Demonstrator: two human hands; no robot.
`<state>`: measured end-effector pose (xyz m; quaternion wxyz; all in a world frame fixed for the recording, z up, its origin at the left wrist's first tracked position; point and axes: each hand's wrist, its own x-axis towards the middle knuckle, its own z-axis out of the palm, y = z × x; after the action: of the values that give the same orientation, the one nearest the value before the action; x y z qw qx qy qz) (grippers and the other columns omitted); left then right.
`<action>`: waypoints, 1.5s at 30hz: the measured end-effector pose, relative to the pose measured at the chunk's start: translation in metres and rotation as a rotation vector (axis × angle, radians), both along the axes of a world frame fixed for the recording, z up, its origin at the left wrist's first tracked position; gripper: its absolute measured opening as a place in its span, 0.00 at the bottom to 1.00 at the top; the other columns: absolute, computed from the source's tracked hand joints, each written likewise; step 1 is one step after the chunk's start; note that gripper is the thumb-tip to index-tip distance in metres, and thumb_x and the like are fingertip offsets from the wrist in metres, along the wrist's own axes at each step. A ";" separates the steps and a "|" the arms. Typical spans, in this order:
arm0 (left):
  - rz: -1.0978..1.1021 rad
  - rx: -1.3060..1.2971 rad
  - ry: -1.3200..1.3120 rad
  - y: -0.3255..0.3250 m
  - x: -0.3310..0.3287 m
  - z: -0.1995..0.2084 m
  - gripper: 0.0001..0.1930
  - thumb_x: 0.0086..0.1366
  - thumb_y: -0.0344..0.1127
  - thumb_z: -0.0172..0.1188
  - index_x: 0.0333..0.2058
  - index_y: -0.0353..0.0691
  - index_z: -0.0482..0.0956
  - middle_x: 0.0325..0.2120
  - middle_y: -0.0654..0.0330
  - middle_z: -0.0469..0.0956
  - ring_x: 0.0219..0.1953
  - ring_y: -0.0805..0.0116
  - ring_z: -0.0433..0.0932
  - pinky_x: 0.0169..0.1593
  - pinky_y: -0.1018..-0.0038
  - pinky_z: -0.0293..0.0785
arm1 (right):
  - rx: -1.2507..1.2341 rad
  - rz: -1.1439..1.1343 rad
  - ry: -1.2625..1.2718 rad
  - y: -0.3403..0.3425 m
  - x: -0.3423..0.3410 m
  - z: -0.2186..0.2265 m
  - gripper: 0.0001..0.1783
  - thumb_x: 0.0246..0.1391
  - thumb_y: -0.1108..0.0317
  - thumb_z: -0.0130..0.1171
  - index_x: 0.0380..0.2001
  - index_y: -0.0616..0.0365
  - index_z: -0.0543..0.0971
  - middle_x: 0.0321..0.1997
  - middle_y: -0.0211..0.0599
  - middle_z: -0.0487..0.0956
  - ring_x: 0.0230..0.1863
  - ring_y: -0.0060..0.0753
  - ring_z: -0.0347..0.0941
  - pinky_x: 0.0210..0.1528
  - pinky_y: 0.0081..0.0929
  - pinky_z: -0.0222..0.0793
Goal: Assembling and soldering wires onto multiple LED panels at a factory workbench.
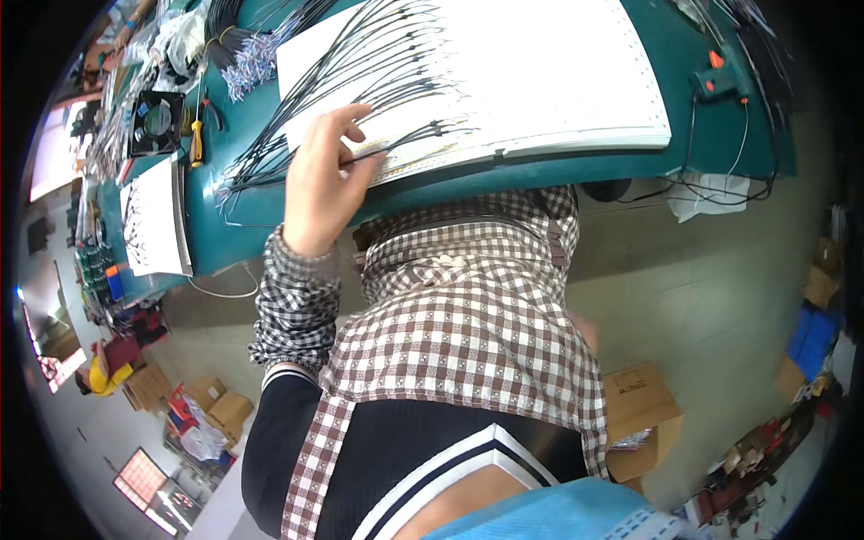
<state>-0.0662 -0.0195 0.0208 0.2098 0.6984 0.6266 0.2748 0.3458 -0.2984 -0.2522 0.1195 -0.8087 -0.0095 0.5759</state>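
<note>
Through the head camera I look down on a green table (238,247), with a person seated or standing close at its near edge. The left hand (326,175) reaches in from below, over the left part of a thick white paper stack (558,81). Its index finger and thumb stand moderately apart, the index pointing right and the other fingers curled beneath. A dark cable passes by the thumb; I cannot tell whether the fingers grip it.

Black cables (346,67) lie fanned across the paper's left half. They gather toward the lower left, past the hand and onto the table, while their thin, pale ends spread rightward over the sheet.

Of the right hand I see at most a blurred sliver (586,332) beside the brown-and-white checked apron (459,342); I cannot tell how its fingers stand.

Beyond the paper's upper left corner sits a bundle (252,65) of cables with white and blue ends. To the left I make out small pliers (211,110), a yellow-handled screwdriver (196,144) and a square black fan (157,122). Nearer the table's left end lies a smaller paper pile (155,220) with dark strands on it. On the far right rests a teal tool (720,83) with orange parts, its cord looping down past the table edge. An open carton (641,396) stands on the floor, lower right.
</note>
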 end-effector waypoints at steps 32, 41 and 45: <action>0.136 0.017 0.167 -0.056 -0.111 0.009 0.27 0.47 0.19 0.57 0.50 0.41 0.71 0.39 0.54 0.73 0.43 0.56 0.73 0.46 0.68 0.69 | 1.682 1.592 -0.103 0.436 -0.255 0.254 0.12 0.48 0.66 0.61 0.35 0.60 0.79 0.37 0.38 0.78 0.42 0.39 0.73 0.44 0.30 0.69; -0.191 -0.287 0.040 -0.046 -0.113 0.007 0.57 0.36 0.41 0.75 0.64 0.41 0.50 0.58 0.48 0.61 0.61 0.52 0.59 0.64 0.59 0.50 | 1.580 1.319 -0.463 0.411 -0.168 0.322 0.15 0.50 0.70 0.61 0.42 0.59 0.78 0.42 0.37 0.79 0.45 0.30 0.75 0.48 0.24 0.69; -0.162 -0.383 0.096 -0.044 -0.095 -0.001 0.60 0.32 0.37 0.77 0.64 0.43 0.50 0.55 0.48 0.64 0.55 0.52 0.65 0.59 0.62 0.58 | 1.355 1.003 -0.456 0.376 -0.082 0.298 0.14 0.52 0.71 0.59 0.43 0.63 0.77 0.44 0.40 0.78 0.45 0.29 0.75 0.51 0.23 0.69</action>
<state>-0.1613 -0.0635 0.0200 0.3300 0.7060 0.6187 0.0993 0.2636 0.0779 0.0457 0.3023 -0.5594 -0.7284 0.2552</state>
